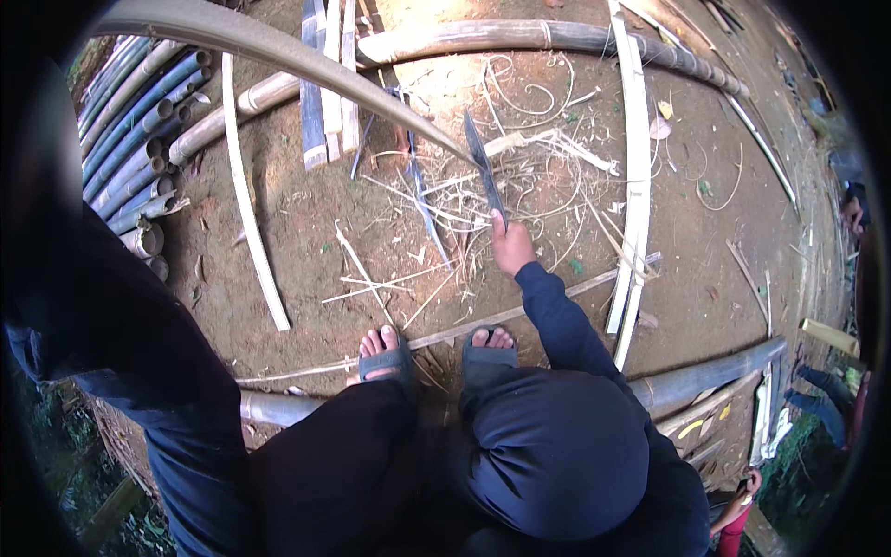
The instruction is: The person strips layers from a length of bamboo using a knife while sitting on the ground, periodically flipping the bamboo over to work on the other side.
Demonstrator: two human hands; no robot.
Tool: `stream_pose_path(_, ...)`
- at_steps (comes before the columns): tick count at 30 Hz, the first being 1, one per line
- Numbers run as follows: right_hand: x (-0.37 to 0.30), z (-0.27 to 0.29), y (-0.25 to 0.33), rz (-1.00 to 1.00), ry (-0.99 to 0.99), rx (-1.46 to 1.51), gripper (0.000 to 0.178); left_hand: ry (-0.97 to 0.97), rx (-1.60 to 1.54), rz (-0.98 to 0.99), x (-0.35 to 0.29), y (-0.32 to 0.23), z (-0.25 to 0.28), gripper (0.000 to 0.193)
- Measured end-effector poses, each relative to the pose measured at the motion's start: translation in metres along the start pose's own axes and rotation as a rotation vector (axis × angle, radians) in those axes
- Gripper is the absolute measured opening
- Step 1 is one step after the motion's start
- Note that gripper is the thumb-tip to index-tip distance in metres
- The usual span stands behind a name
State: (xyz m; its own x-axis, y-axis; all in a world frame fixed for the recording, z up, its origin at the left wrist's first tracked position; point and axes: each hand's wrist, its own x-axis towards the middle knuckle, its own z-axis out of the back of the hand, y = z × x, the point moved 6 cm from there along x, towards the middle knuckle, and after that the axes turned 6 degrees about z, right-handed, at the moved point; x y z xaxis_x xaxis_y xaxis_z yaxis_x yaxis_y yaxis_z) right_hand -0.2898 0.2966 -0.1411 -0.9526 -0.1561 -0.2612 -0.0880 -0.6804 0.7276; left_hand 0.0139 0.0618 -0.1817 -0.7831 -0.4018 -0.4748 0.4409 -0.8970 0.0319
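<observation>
My right hand (513,249) is closed around the handle of a long dark-bladed machete (482,160), its blade slanting away from me. Against the blade lies the lower end of a long pale bamboo strip (306,72), which comes in from the upper left and looks raised above the ground. My left arm (139,325), in a dark sleeve, reaches up along the left rim; the hand itself is lost in the dark edge. Under the blade, thin curled bamboo shavings (520,190) lie in a loose heap on the soil.
Cut bamboo poles (139,139) are stacked at left. A thick pole (501,35) crosses the far side, another pole (705,371) the near side. Split slats (635,186) lie at right. Other people show at the right rim, one in jeans (824,401), another with a red sleeve (733,537).
</observation>
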Motion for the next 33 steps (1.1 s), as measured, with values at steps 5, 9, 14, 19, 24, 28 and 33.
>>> stream_pose_path(5,-0.028,0.039,0.050,0.147,-0.067,-0.027,0.061,0.014,0.024,0.007,-0.015,0.011,-0.006,0.055)
stream_pose_path(9,-0.072,0.081,0.125,0.444,-0.284,0.215,0.047,0.024,0.009,0.015,-0.019,0.010,-0.007,0.055)
stream_pose_path(14,-0.044,0.013,-0.012,-0.065,-0.036,-0.217,0.063,0.015,0.001,0.000,-0.012,0.005,-0.003,0.055)
stream_pose_path(19,-0.044,0.016,-0.005,-0.032,-0.057,-0.146,0.071,0.006,-0.005,0.013,-0.005,0.008,0.001,0.055)
stream_pose_path(24,-0.076,0.066,0.074,0.189,-0.240,0.123,0.065,0.035,0.011,0.037,-0.025,0.017,-0.008,0.055)
stream_pose_path(28,-0.061,0.022,-0.018,-0.097,-0.006,-0.310,0.066,0.035,0.003,0.011,-0.021,0.006,-0.007,0.055)
stream_pose_path(33,-0.064,0.008,-0.049,-0.263,0.079,0.001,0.069,0.038,0.010,0.011,-0.025,0.006,-0.009,0.055)
